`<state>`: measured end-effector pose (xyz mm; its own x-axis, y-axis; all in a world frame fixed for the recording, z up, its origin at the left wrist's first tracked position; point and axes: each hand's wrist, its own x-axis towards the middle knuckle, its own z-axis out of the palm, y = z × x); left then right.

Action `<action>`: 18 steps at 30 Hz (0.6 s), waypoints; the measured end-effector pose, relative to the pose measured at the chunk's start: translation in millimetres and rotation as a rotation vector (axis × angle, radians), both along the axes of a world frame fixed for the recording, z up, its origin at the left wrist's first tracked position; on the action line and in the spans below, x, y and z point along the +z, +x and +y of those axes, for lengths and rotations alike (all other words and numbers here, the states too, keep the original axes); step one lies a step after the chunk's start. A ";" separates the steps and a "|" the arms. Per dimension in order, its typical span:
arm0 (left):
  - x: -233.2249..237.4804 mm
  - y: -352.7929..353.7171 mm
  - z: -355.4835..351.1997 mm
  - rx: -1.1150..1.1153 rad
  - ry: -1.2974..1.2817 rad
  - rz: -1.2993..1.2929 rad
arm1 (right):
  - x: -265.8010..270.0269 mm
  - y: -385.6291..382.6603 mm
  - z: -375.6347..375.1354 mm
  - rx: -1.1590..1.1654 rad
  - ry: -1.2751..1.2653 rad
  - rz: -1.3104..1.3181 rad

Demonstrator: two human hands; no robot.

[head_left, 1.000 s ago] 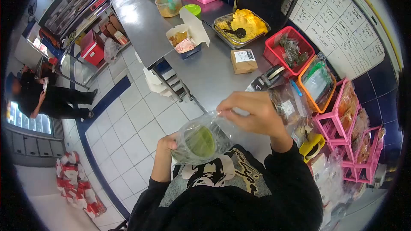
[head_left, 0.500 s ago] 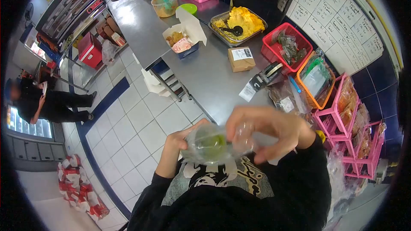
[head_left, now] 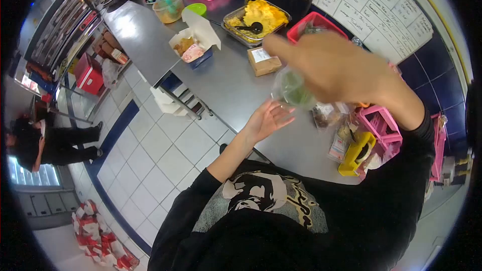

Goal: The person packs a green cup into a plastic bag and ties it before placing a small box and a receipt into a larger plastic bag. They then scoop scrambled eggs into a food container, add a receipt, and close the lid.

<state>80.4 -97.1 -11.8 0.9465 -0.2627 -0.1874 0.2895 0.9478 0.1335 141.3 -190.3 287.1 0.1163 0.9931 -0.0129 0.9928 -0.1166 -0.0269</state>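
Observation:
My right hand (head_left: 341,70), smeared by motion, is raised over the table with its fingers closed round the top of a clear plastic bag (head_left: 293,89) with something green inside. Just below and left of that bag, my left hand (head_left: 269,120) is held palm up, its fingers apart and nothing in them. Behind the bag, a small brown cardboard box (head_left: 266,66) with a white label sits on the steel table (head_left: 211,88). The red basket (head_left: 317,20) is partly hidden by my right hand.
An open takeaway box (head_left: 193,52) with food stands farther left, near a foil tray (head_left: 261,20) of yellow food with a black spoon. At the right are a yellow tape dispenser (head_left: 356,155) and pink racks (head_left: 384,130). A person (head_left: 52,140) stands across the floor.
My left hand has let go of the clear bag and opened. My right hand has moved up and forward with the bag, from in front of my chest to over the table. The view has shifted.

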 end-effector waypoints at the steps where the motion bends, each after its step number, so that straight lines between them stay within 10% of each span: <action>1: 6.9 7.2 -0.3 -0.007 -0.003 -0.007 | 4.7 7.2 -0.6 -0.007 -0.003 -0.007; 8: -5.3 25.3 -9.4 -0.097 -0.082 -0.269 | 41.8 37.4 -8.6 0.007 0.227 0.488; 18: 27.5 6.6 9.6 -0.192 0.188 -0.228 | -18.4 26.6 8.6 0.224 0.333 0.510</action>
<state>87.0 -87.5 15.7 0.9064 -0.4205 -0.0392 0.4025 0.8320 0.3819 167.9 -181.8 268.8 -0.0339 0.9531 0.3008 0.8452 0.1880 -0.5004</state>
